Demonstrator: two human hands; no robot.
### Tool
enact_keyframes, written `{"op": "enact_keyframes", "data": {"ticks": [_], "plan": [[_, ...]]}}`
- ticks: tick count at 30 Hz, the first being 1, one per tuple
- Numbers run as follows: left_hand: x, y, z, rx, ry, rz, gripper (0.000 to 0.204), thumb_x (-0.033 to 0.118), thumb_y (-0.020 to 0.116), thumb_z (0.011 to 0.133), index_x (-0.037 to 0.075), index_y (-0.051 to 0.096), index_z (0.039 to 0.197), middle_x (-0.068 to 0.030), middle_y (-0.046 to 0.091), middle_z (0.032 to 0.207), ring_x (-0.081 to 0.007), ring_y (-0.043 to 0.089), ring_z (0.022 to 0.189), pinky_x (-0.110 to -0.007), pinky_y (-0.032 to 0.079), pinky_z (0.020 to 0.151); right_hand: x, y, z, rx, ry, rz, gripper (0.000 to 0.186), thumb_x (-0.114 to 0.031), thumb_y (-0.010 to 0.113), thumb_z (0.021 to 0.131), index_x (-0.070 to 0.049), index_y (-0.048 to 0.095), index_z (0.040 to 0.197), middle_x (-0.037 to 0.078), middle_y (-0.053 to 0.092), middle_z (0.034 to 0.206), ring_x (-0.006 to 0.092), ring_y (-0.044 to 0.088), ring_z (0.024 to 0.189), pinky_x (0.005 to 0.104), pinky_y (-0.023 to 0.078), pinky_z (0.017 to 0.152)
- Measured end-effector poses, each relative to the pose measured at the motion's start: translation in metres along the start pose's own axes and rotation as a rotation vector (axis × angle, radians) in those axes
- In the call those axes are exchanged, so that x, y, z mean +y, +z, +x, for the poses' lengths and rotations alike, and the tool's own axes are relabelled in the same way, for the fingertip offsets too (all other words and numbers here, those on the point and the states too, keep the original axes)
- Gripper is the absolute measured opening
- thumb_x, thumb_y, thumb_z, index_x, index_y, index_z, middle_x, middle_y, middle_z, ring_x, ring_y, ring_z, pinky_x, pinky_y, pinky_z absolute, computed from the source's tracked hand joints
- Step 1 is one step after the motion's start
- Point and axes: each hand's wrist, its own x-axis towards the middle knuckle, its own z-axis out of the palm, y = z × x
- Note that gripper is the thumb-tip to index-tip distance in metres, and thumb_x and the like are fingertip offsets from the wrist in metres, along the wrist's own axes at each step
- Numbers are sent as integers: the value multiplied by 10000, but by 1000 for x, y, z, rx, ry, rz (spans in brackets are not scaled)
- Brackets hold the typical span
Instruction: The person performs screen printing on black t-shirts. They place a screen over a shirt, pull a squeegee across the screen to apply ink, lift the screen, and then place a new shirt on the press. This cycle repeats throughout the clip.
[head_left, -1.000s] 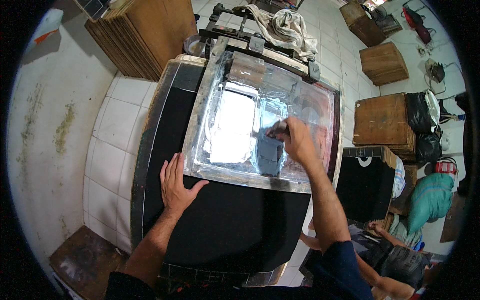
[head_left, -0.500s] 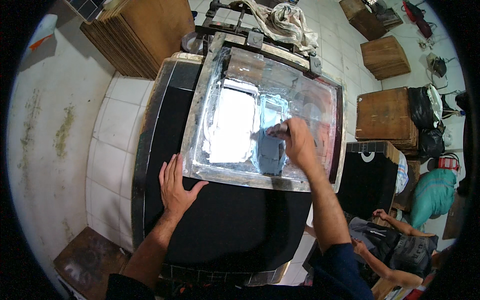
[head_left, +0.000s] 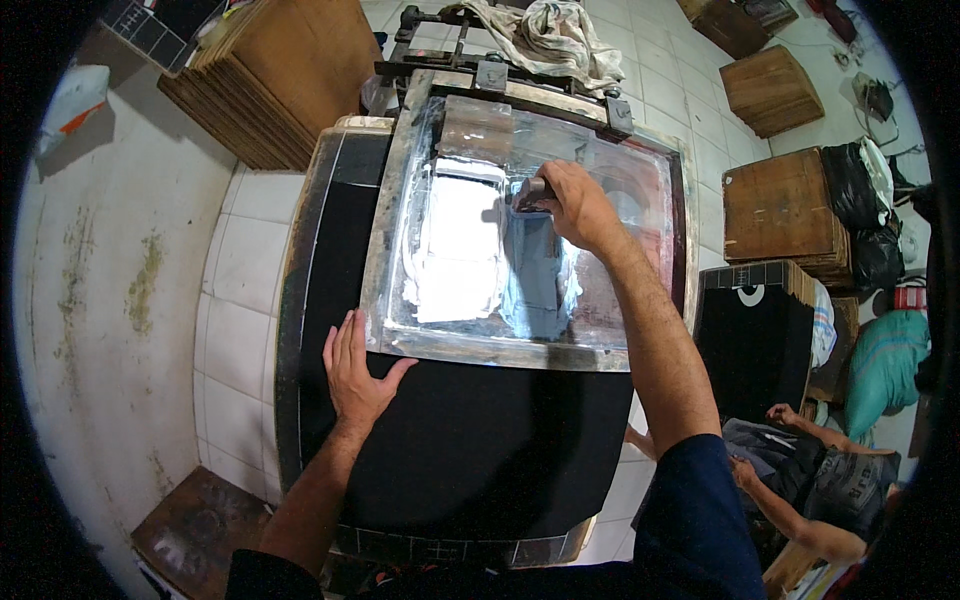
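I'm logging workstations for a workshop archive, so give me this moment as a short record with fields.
Right hand: right hand gripping a dark hand tool over the frame
Left hand: left hand spread at the near left corner of the frame
Inside frame: white patch left, pale blue patch beside it
Underneath: black sheet
Far end: metal clamps, crumpled pale cloth
Lower right: another person's arms

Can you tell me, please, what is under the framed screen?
Black material shows past the left and near edges of the framed screen. What lies directly under its middle cannot be told: the screen, white patch and blue patch cover it.
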Motion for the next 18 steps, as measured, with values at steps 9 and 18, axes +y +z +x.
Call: {"op": "enact_keyframes", "data": {"ticks": [9, 18], "plan": [[1, -1, 1, 9, 10, -5, 1057, 412, 909, 767, -6, 352, 1562, -243, 469, 1535, -359, 431, 1461, -592, 271, 1229, -26, -21, -53, -194, -152, 36, 363, 71, 687, 715, -83, 609, 1034, 105, 646, 984, 336, 601, 941, 427, 487, 838], [1, -2, 1, -2, 13, -1, 1052, 428, 900, 778, -11, 351, 1560, -248, 473, 1526, -369, 438, 1454, -592, 272, 1227, -36, -3, -79, 92, 97, -100, 263, 14, 649, 822, -83, 614, 1065, 102, 622, 979, 329, 593, 990, 452, 427, 814]]}}
